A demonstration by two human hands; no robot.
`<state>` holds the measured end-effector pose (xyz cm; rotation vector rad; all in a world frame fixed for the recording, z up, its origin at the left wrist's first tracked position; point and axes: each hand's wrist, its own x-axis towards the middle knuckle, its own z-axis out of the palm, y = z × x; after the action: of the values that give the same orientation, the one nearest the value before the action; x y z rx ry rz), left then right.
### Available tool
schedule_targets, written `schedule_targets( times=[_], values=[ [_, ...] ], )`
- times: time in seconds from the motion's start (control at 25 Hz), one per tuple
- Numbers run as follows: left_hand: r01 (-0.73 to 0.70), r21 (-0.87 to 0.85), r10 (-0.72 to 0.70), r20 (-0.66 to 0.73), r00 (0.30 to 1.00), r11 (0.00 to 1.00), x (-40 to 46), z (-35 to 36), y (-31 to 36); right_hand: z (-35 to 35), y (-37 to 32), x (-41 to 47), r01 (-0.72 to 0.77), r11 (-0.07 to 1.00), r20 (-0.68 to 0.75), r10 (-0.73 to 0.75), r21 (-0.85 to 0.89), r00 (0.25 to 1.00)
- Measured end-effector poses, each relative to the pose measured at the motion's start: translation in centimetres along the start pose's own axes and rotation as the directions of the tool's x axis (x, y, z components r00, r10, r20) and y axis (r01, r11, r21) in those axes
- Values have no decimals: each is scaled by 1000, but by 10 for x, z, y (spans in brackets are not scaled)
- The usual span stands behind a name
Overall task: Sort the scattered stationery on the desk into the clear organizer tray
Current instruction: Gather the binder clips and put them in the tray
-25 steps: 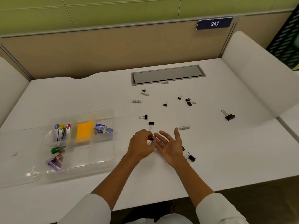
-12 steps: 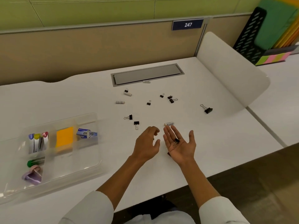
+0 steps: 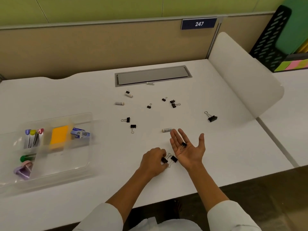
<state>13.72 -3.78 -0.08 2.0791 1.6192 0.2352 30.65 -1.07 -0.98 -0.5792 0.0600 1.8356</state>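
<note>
Black binder clip (image 3: 183, 145) on flat right hand (image 3: 188, 147), left hand (image 3: 154, 161) pinching another clip (image 3: 164, 160)

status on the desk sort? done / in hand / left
Done: organizer tray holds an orange pad, markers and a staple box. In hand: one binder clip lies on the open right hand; the left hand pinches another clip on the desk. Left: about nine more clips, including the large clip, plus white tubes such as one by the right fingertips.
</note>
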Motion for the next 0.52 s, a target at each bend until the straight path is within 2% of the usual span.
schedule_targets(
  times=[0.12,0.24,0.44,0.52],
  values=[
    [62,-40,-65,-83,994,997,2,5,6,-10,-7,4,-81,997,12,81,-14,997],
    [86,-104,-108,-227,968,991,2,-3,10,-13,-10,9,-134,989,6,135,-55,991],
    [-82,-193,-10,-432,902,978,15,-20,44,-4,-12,18,-141,972,-65,131,-188,989],
    [-112,-224,-13,-495,869,968,21,-21,55,0,-13,21,-132,967,-98,113,-218,989]
  ],
)
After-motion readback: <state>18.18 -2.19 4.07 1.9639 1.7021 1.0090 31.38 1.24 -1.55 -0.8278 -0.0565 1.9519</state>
